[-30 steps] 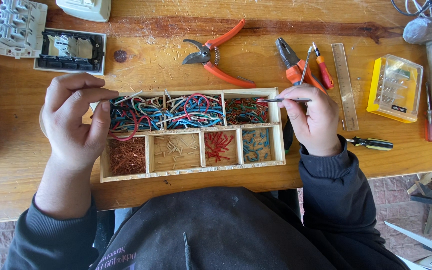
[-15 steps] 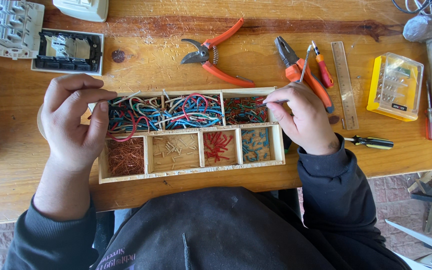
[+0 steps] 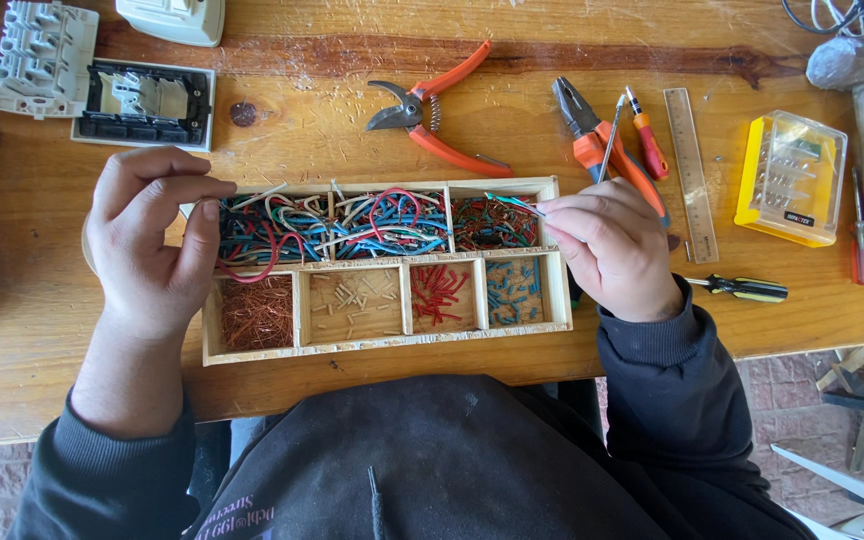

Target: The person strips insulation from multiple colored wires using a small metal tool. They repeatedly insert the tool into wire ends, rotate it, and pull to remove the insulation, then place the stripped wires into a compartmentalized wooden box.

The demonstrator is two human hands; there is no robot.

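Right hand (image 3: pixel 612 255) is drifting lower, now pinching a short teal wire piece (image 3: pixel 514 203) over the wooden tray (image 3: pixel 382 345).
Wire is pointing leftward from those fingertips; left hand (image 3: pixel 157 245) is pinching a pale wire end, farther off.

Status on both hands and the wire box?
Left hand pinched at the wooden compartment box's left end. Right hand grips thin tweezers over the top-right compartment's red-green wire bits. Nothing in the way.

Both forearms, in dark sleeves, reach forward from the body. The left hand (image 3: pixel 157 245) curls loosely, thumb meeting bent fingers. To its right, well apart, the right hand (image 3: pixel 612 250) pinches thumb and fingertips together, knuckles up.
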